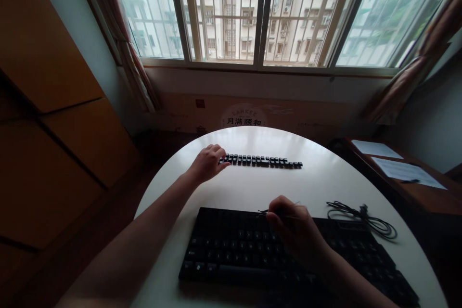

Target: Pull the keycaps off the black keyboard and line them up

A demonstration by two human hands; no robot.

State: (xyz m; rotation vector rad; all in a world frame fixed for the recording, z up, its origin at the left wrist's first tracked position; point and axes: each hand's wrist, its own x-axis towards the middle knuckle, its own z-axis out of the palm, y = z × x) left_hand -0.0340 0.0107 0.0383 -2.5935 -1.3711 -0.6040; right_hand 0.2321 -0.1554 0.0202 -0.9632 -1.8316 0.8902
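My left hand [209, 161] reaches to the left end of a double row of black keycaps [260, 160] on the white table. Its thumb and fingers close around the endmost keycap [221, 160], which they partly cover. My right hand [290, 219] is closed on a thin wire tool, which looks like a keycap puller [263, 212]. The tool's tip points left, over the back edge of a black keyboard [245, 272]. Letter keys still sit in the front rows, while the dark strip behind them shows no clear keycaps. My right hand hides part of the keyboard's middle.
A coiled black cable [375, 224] lies behind the keyboard's right side on the round white table [173, 183]. To the right, papers [407, 172] and a pen [410, 181] rest on a brown desk. A barred window and a printed box stand beyond the table.
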